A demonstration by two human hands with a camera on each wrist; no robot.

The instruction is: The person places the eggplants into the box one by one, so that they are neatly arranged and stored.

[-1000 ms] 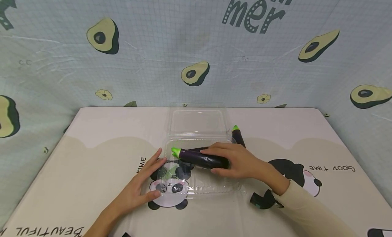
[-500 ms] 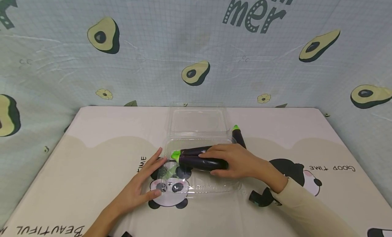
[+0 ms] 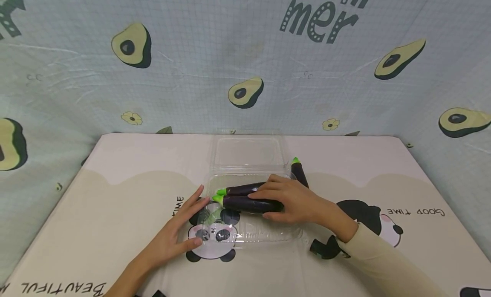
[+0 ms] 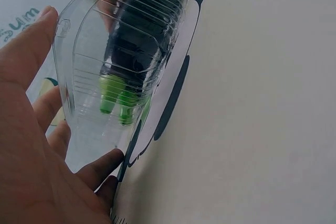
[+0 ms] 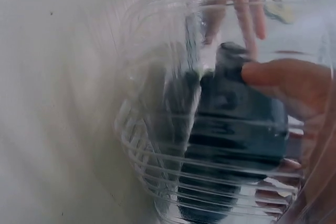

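Note:
A clear plastic clamshell box [image 3: 268,232] lies unfolded at mid-table, its lid [image 3: 249,152] tipped back on the far side. Two dark purple eggplants with green stem ends are in its base, side by side: a nearer eggplant [image 3: 249,204] and a farther eggplant [image 3: 243,190]. My right hand [image 3: 295,199] grips the nearer one by its right end, fingers over the top; the farther one's right end is hidden beneath this hand. My left hand [image 3: 172,235] has its fingers spread and touches the box's left side. In the left wrist view, the ribbed box wall [image 4: 84,77] stands beside those fingers.
Another eggplant [image 3: 299,172] lies just past the box's right edge, partly hidden by my right hand. The printed tablecloth [image 3: 115,220] covers the table, and an avocado-patterned sheet [image 3: 184,75] hangs behind and at the sides.
My right hand has lowered the nearer eggplant and shifted it slightly left, beside the farther one, more of which now shows. The left hand has stayed at the box's left side.

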